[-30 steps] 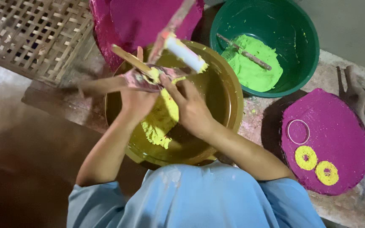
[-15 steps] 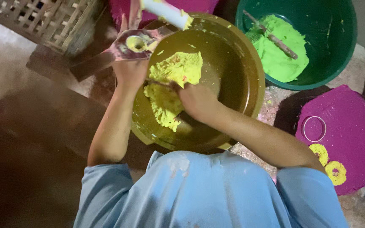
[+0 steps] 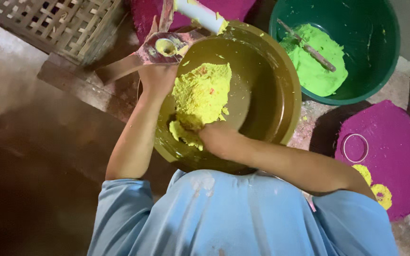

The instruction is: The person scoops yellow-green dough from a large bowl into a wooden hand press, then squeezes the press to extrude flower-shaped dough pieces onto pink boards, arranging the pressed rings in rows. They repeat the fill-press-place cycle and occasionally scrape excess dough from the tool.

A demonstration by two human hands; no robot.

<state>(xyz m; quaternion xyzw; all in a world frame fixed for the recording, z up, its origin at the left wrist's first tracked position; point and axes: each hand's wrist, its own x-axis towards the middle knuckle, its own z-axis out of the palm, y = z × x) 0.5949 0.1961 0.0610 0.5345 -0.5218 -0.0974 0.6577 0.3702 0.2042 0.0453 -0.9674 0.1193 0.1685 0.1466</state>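
Note:
A wide brown bowl [image 3: 288, 95] holds a lump of yellow dough [image 3: 202, 92]. My right hand [image 3: 217, 137] is at the near side of the bowl, its fingers dug into the lower edge of the dough. At the bowl's far-left rim, my left hand [image 3: 155, 78] grips a wooden press tool [image 3: 164, 47] that has a round hole smeared with yellow dough. A white cylinder [image 3: 200, 14] sticks up from the tool at the bowl's far rim.
A green bowl [image 3: 380, 28] at the back right holds green dough [image 3: 316, 61] and a stick [image 3: 309, 47]. A purple disc [image 3: 395, 156] on the right carries a ring [image 3: 354, 148] and yellow rings [image 3: 380, 192]. A woven bamboo tray [image 3: 58, 23] lies at the back left.
My right hand has come down from the tool to the near side of the bowl and into the dough. The left hand stays on the wooden tool.

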